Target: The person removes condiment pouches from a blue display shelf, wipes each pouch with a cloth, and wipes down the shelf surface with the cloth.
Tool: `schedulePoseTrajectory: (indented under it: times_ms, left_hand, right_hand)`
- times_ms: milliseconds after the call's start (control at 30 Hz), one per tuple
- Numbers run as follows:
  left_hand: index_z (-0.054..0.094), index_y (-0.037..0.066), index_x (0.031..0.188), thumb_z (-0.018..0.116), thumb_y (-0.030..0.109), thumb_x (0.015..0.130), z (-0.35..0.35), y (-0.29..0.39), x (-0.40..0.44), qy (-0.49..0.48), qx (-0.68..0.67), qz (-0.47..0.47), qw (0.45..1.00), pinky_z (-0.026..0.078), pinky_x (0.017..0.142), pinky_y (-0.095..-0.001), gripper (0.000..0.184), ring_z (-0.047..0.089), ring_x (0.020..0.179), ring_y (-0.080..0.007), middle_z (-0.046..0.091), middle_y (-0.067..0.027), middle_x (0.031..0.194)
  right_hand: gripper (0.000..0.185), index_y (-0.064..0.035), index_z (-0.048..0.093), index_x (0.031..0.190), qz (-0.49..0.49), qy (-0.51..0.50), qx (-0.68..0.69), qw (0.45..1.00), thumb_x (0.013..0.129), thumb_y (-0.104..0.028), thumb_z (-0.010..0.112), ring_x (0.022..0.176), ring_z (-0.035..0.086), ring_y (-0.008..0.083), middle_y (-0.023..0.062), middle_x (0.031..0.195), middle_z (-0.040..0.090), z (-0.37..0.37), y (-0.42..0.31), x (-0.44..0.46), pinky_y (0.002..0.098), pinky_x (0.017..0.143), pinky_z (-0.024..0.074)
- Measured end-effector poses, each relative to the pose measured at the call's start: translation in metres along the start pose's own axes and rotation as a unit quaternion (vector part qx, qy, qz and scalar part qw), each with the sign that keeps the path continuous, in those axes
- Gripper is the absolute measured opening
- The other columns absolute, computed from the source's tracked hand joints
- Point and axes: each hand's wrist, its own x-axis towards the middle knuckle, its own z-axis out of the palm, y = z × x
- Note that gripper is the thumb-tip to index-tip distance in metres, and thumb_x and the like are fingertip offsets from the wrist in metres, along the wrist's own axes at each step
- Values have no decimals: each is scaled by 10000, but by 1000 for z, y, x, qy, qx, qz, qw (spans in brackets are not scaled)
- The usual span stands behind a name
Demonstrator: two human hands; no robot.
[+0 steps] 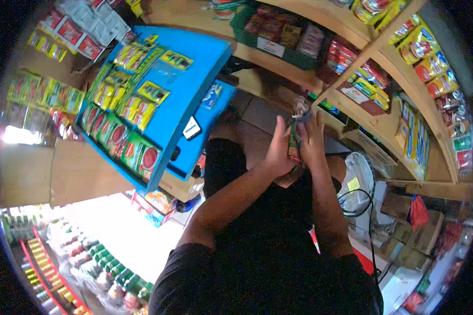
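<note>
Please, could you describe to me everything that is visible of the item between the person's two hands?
The item shows only as a narrow strip between the left hand and the right hand, which seem to press it from both sides. The visible part looks green, with orange-red toward the end nearer the person's body. It may be a small packet with a plastic-like surface, but blur and the hands hide its writing and full shape.

- Small packet (pixel 293 144) between my hands (pixel 314 139): plastic-looking film, blurred.
- My shirt (pixel 263 236), six o'clock: matt black cloth.
- Blue counter (pixel 199 50), ten o'clock: smooth, faintly shiny.
- Green sachets (pixel 139 155), nine o'clock: glossy film.
- Shelf (pixel 376 123), two o'clock: smooth pale wood.
- Bag (pixel 358 176), three o'clock: crinkled translucent plastic.
</note>
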Motion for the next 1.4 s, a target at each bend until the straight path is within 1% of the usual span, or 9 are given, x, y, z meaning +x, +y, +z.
schedulePoseTrajectory:
  times_ms: [233, 300, 467, 667, 800, 933, 1100, 1200, 1400]
  left_hand:
    - [547, 117, 1260, 544, 578, 891, -21, 18, -11, -19, 263, 106, 959, 474, 931, -462, 590, 613, 1059, -301, 597, -107, 1226]
    - [537, 89, 1236, 534, 389, 937, 8, 19, -23, -4, 191, 68, 979, 510, 855, -416, 424, 634, 990, -264, 617, -108, 1134]
    - [572, 53, 1078, 584, 276, 927, 42, 23, -12, 73, 139, 47, 986, 545, 655, -331, 270, 643, 801, -188, 602, -119, 1007]
    - [357, -33, 1380, 560, 333, 930, 41, 6, 8, 193, 772, 421, 436, 412, 956, -522, 614, 462, 1177, -501, 449, -311, 1310]
    - [159, -40, 1485, 485, 337, 971, 43, -13, 9, 40, 761, 316, 566, 159, 1157, -495, 717, 102, 1419, -498, 89, -316, 1537]
    - [171, -48, 1482, 390, 403, 1012, 25, -31, 25, 56, 640, 301, 705, 181, 1158, -428, 686, 171, 1435, -396, 175, -289, 1532]
    - [284, -8, 1467, 395, 596, 963, 5, 9, 44, 77, 321, 142, 933, 279, 1097, -358, 794, 365, 1318, -249, 434, -175, 1407]
    - [325, 14, 1464, 303, 660, 951, 43, -7, 0, 8, 240, 113, 964, 242, 1127, -378, 825, 294, 1379, -270, 337, -141, 1507]
    - [319, 110, 1482, 494, 457, 962, 53, 35, -43, 30, 86, 26, 996, 268, 1118, -397, 649, 328, 1364, -258, 383, -113, 1478]
  right_hand:
    - [508, 4, 425, 1364, 152, 46, 246, 956, 1007, -356, 393, 1240, 471, 396, 262, 1365, 463, 30, 15, -10, 520, 1026, 382]
    - [512, -1, 456, 1331, 378, 30, 603, 702, 1015, -395, 370, 1135, 569, 372, 239, 1290, 544, 11, 34, -5, 505, 933, 481]
    - [700, -9, 493, 1293, 304, 17, 816, 491, 968, -599, 302, 1065, 615, 341, 198, 1200, 602, -20, 25, -24, 502, 850, 537]
    - [551, -29, 486, 1322, 249, 63, 860, 442, 1013, -451, 314, 1116, 584, 316, 155, 1243, 592, -6, 10, -28, 440, 988, 451]
    - [520, -34, 446, 1371, 273, 108, 822, 488, 1019, -406, 358, 1193, 525, 277, 125, 1311, 545, -20, -18, -17, 402, 1025, 410]
    - [537, -26, 394, 1418, 178, 101, 637, 743, 1013, -378, 420, 1262, 462, 243, 133, 1393, 468, 8, 20, -8, 351, 1053, 362]
    - [509, -12, 382, 1423, 287, 21, 544, 788, 1029, -333, 376, 1224, 488, 261, 148, 1412, 443, 7, 4, -25, 348, 1031, 379]
    - [608, 9, 352, 1438, 288, 17, 209, 935, 1026, -438, 321, 1353, 377, 263, 166, 1484, 366, 12, -1, -1, 342, 1103, 289]
    - [553, 23, 370, 1409, 63, 5, 258, 964, 1015, -362, 403, 1334, 390, 271, 180, 1462, 377, 8, -5, -4, 348, 1081, 314]
